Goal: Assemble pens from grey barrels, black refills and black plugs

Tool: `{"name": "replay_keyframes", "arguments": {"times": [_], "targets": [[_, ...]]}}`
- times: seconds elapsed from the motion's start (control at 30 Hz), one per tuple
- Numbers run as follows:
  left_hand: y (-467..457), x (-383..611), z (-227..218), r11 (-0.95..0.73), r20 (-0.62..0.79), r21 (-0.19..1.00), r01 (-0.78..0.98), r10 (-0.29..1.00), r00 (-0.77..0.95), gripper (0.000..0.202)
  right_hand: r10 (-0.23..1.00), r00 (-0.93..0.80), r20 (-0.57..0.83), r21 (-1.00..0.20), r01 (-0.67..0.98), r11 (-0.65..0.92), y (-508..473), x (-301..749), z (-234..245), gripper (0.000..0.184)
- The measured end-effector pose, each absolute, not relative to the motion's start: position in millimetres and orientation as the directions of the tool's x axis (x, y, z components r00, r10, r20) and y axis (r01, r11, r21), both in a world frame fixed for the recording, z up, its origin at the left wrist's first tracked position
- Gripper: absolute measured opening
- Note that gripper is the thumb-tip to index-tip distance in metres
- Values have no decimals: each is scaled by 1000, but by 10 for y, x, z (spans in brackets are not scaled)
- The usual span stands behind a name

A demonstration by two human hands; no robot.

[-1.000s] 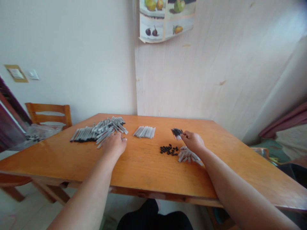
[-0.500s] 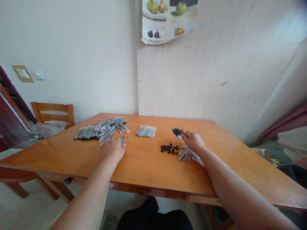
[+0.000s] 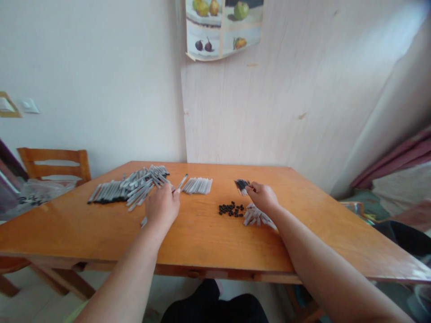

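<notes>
My left hand (image 3: 163,204) is closed around a pen (image 3: 182,181), a pale barrel with a dark tip that sticks up past the fingers. A heap of grey-white pens (image 3: 143,179) lies just beyond and left of this hand. My right hand (image 3: 264,196) pinches at the near edge of a small bunch of thin black pen refills (image 3: 241,185); a dark end shows at its fingertips. Below that wrist lie short pale pieces (image 3: 256,216), with small black plugs (image 3: 230,209) to their left. A row of clear pale tubes (image 3: 198,185) rests between the hands.
Everything lies on a wooden table (image 3: 202,233) that reaches the wall. A wooden chair (image 3: 55,163) with a plastic bag (image 3: 43,190) is at the left. Part of a pale pen end (image 3: 143,222) shows beside my left wrist.
My left hand has risen off the table and turned, with the pen now pointing up and away. My right hand stays at the refills. The whole view has shifted slightly.
</notes>
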State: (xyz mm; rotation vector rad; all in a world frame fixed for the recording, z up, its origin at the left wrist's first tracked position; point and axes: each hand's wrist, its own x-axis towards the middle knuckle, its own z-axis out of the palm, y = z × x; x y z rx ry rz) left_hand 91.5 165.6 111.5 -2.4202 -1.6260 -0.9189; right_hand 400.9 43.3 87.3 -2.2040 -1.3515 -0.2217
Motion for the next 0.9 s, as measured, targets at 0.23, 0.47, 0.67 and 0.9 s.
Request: {"name": "replay_keyframes", "arguments": {"times": [0.23,0.47,0.67,0.9], "targets": [[1553,1874,1119,-234,213,972,27,920,329,20,815,392,426,-407,888,-215,462,3827,836,34],[1515,2403,1172,198,63,900,-389,823,564,16,852,326,409,-654,756,25,516,3698,770,39],[1577,2433,1009,245,75,849,-469,822,565,12,912,352,210,-893,448,32,544,3635,740,45],[1496,2413,1036,287,94,823,-490,783,615,11,944,303,130,-951,306,32,481,3566,798,46]]}}
